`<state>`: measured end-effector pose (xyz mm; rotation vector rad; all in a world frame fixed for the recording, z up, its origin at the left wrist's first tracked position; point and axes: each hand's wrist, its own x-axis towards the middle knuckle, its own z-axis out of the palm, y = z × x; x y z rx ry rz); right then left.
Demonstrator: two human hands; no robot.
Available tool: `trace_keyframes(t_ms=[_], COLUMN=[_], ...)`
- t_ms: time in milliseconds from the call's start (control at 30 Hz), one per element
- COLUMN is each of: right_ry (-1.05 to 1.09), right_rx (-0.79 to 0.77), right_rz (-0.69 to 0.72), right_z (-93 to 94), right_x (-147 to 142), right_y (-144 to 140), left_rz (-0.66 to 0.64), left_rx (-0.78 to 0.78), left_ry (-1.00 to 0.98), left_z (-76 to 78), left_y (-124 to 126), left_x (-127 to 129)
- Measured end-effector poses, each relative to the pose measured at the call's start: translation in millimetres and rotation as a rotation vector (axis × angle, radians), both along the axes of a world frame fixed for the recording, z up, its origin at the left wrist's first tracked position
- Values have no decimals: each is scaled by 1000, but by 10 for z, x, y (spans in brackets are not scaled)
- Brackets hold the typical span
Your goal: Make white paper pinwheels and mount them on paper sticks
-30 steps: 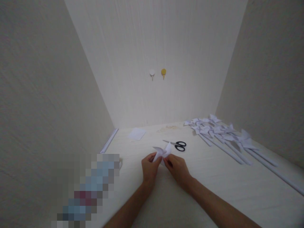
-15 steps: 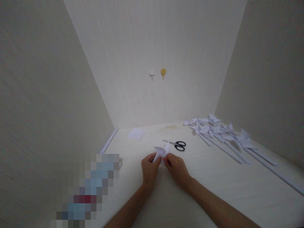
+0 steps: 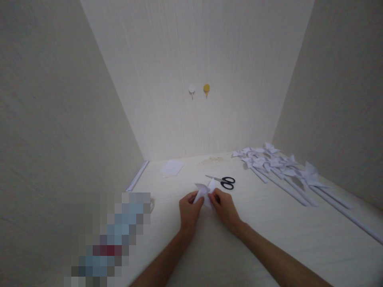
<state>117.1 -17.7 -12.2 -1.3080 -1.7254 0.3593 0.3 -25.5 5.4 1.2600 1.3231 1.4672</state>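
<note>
A white paper pinwheel [image 3: 202, 190] with curled blades is held up between my hands above the table. My left hand [image 3: 189, 208] pinches its left side, thumb in front and fingers behind. Closed on its right side is my right hand [image 3: 224, 207], with thumb and forefinger together at the paper's edge. Part of the paper is hidden behind the fingers. Just beyond my right hand lie scissors [image 3: 228, 183] with black handles, their blades pointing left.
Several white paper pinwheels on rolled paper sticks [image 3: 287, 187] lie along the right. A square paper sheet [image 3: 172, 167] lies at the back left, near rolled paper sticks [image 3: 137, 176]. A pixelated patch covers the left front. Two hooks [image 3: 206, 88] are on the back wall.
My right hand has shifted slightly up and to the right along the paper, opening more distance from my left thumb. My left hand keeps its grip. The view has tilted slightly.
</note>
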Motion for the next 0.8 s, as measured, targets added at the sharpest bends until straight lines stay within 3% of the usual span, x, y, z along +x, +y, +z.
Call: trace_keyframes(t_ms=[367, 800], right_ry=[117, 53], right_rx=[-35, 4], right_rz=[27, 11], right_z=[-1, 4], right_x=[24, 13], right_y=[40, -9], left_rz=[0, -3], left_rx=[-2, 6], left_ry=[-33, 22], left_z=[9, 7], left_y=[1, 6], left_x=[-9, -9])
